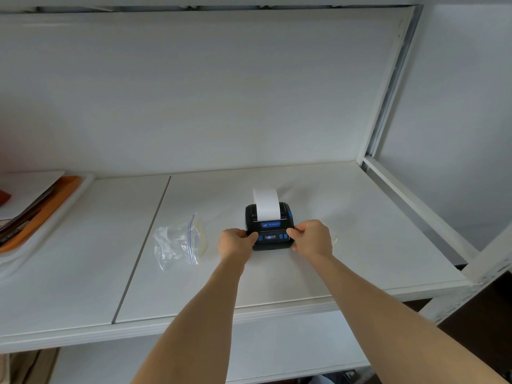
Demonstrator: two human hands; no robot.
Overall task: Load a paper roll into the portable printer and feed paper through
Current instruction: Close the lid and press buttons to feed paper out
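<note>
Sitting on the white shelf (277, 278), a bit right of centre, the small black portable printer (269, 227) with blue buttons is gripped from both sides. The left hand (235, 243) is wrapped onto the printer's left front corner, with the thumb laid across the top edge right by a blue button, so those fingers (252, 236) are closed against the casing rather than spread. The right hand (313, 239) is doing the mirror thing on the right front corner, its fingers (292, 232) pinched onto the body just beside the other blue buttons. How the fingertips sit underneath can't be made out, since they're hidden by the hands themselves. A strip of white paper (266, 203) is seen coming out of the slot on top and curling up and away toward the back wall. A little lit display is visible on the front panel between the two thumbs. Just to the left of the printer, near but not touching, a crumpled clear zip bag (178, 241) is lying flat on the shelf. Off at the far left edge, an orange tray (41, 212) with some flat stuff stacked in it is partly visible.
</note>
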